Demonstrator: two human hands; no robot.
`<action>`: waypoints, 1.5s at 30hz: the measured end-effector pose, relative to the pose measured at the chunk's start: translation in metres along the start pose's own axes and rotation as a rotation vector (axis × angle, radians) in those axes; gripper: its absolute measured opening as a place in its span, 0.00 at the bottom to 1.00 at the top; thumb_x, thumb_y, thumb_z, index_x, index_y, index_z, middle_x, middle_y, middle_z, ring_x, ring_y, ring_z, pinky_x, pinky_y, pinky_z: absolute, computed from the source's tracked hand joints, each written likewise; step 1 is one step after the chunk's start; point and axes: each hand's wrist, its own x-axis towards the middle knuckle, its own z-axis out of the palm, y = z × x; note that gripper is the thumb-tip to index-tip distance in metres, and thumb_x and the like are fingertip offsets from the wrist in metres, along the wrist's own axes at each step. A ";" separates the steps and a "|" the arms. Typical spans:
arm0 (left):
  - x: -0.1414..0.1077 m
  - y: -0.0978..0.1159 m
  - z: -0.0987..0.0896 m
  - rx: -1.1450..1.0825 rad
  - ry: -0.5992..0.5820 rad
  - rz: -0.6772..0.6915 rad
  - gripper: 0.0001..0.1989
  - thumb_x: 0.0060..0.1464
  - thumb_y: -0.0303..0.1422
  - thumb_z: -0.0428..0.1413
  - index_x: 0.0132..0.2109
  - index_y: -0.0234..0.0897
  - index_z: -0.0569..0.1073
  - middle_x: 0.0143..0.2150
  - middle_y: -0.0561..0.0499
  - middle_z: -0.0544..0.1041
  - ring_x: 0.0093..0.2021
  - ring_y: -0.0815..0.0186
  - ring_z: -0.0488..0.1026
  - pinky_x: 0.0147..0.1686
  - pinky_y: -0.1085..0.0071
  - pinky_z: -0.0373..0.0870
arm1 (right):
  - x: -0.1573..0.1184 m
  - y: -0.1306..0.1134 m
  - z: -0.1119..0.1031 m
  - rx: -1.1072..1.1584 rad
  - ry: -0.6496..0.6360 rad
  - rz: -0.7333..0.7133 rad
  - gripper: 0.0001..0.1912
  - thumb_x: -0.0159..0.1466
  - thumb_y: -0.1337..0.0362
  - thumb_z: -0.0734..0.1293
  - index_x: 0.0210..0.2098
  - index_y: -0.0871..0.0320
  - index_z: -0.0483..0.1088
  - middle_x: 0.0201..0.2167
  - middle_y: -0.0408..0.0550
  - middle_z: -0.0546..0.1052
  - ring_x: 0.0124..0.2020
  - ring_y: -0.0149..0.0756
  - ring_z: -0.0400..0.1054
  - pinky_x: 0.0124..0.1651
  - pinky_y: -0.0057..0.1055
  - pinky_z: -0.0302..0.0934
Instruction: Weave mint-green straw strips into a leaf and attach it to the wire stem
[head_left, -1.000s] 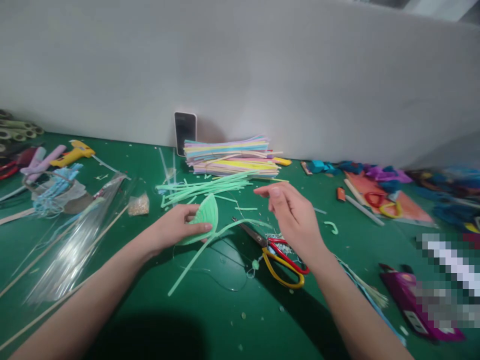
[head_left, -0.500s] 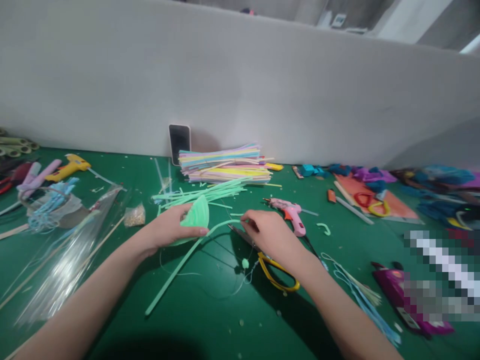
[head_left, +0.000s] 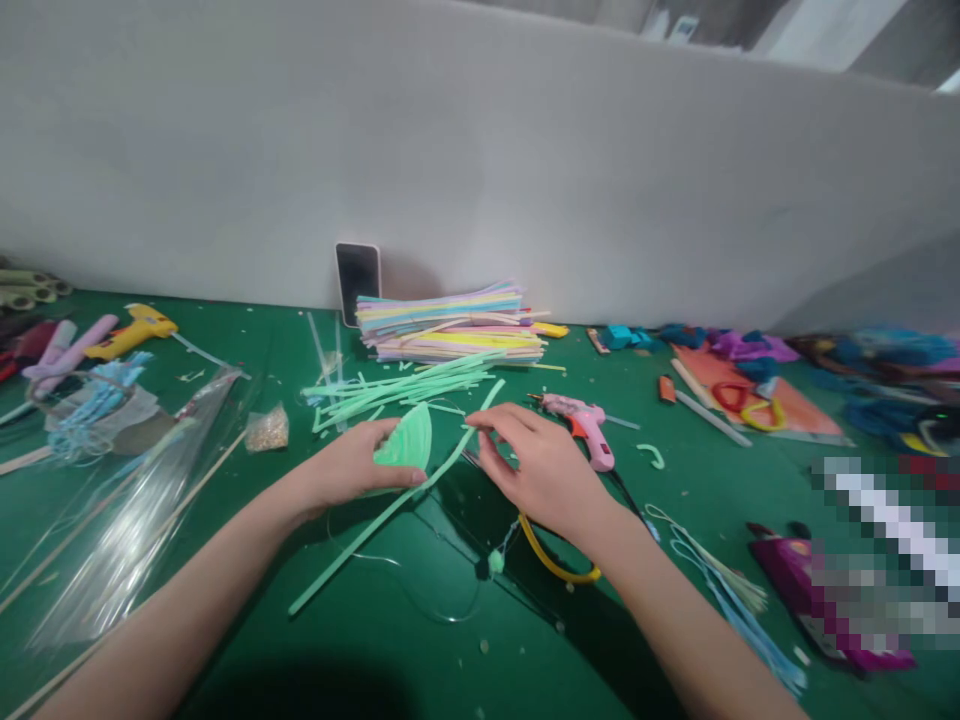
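Fan (head_left: 409, 442) and strip (head_left: 382, 525), both green

Held in left hand (head_left: 356, 460) above the surface (head_left: 525, 660): fan, likely light and soft, best gripped by edge. Pinched near far end in right hand (head_left: 544, 462): strip, likely light and bendy, best held there.

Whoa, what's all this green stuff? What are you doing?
A person's left hand holds a ribbed green piece. The right hand's fingertips are at a long green strip, which runs past the left thumb; whether they pinch it is hard to tell. Scissors lie partly hidden below the right hand, a pink glue gun lies beyond it, and more green strips lie in a loose pile.
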 end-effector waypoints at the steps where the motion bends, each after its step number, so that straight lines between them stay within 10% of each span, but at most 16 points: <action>1: 0.000 0.000 0.000 -0.001 0.001 0.002 0.24 0.44 0.43 0.64 0.49 0.42 0.76 0.45 0.50 0.81 0.45 0.51 0.77 0.46 0.61 0.72 | -0.001 -0.005 0.000 0.067 0.027 -0.013 0.10 0.67 0.67 0.60 0.46 0.56 0.71 0.43 0.51 0.78 0.42 0.39 0.73 0.44 0.36 0.66; 11: -0.002 0.005 0.003 0.007 -0.047 0.073 0.20 0.48 0.41 0.63 0.50 0.46 0.77 0.45 0.54 0.81 0.46 0.55 0.76 0.45 0.66 0.70 | 0.001 -0.027 0.015 0.344 -0.044 0.227 0.07 0.65 0.64 0.64 0.39 0.54 0.75 0.34 0.43 0.80 0.28 0.32 0.71 0.30 0.28 0.64; 16: -0.004 0.008 0.005 -0.021 -0.077 0.062 0.17 0.47 0.39 0.64 0.46 0.45 0.79 0.41 0.54 0.82 0.43 0.55 0.77 0.43 0.66 0.71 | 0.001 -0.019 0.005 0.188 0.058 0.127 0.16 0.68 0.64 0.60 0.53 0.53 0.73 0.40 0.48 0.80 0.31 0.34 0.72 0.36 0.33 0.66; 21: -0.005 0.010 0.006 -0.062 -0.120 0.051 0.16 0.46 0.38 0.64 0.45 0.44 0.79 0.40 0.52 0.82 0.43 0.56 0.77 0.44 0.65 0.71 | 0.005 -0.002 -0.013 0.076 0.272 0.266 0.14 0.67 0.58 0.62 0.45 0.56 0.76 0.33 0.48 0.78 0.28 0.35 0.69 0.35 0.34 0.64; 25: -0.005 0.010 0.006 -0.056 -0.137 0.062 0.17 0.48 0.38 0.64 0.47 0.45 0.78 0.43 0.52 0.82 0.44 0.57 0.77 0.45 0.66 0.71 | 0.006 0.021 -0.028 0.212 -0.137 0.445 0.23 0.67 0.46 0.60 0.34 0.56 0.76 0.28 0.47 0.79 0.28 0.37 0.71 0.32 0.33 0.63; 30: -0.005 0.007 0.002 -0.048 -0.180 0.024 0.18 0.49 0.40 0.64 0.47 0.40 0.76 0.41 0.52 0.82 0.43 0.57 0.77 0.45 0.66 0.71 | 0.003 0.043 -0.041 0.426 -0.738 0.212 0.22 0.63 0.49 0.66 0.52 0.53 0.73 0.51 0.47 0.77 0.48 0.40 0.72 0.47 0.30 0.65; 33: -0.005 0.006 -0.001 -0.044 -0.222 0.008 0.16 0.49 0.41 0.64 0.43 0.38 0.76 0.40 0.51 0.83 0.41 0.60 0.77 0.44 0.68 0.70 | 0.003 0.046 -0.039 0.525 -0.890 0.203 0.21 0.63 0.51 0.67 0.50 0.56 0.74 0.45 0.48 0.79 0.45 0.39 0.73 0.46 0.30 0.65; 45: -0.007 0.002 0.015 -0.122 -0.435 -0.065 0.17 0.51 0.42 0.63 0.44 0.36 0.77 0.41 0.48 0.83 0.43 0.58 0.78 0.45 0.66 0.71 | 0.009 0.042 -0.019 0.476 -0.448 0.317 0.15 0.62 0.51 0.66 0.33 0.57 0.74 0.31 0.44 0.78 0.32 0.35 0.71 0.36 0.30 0.62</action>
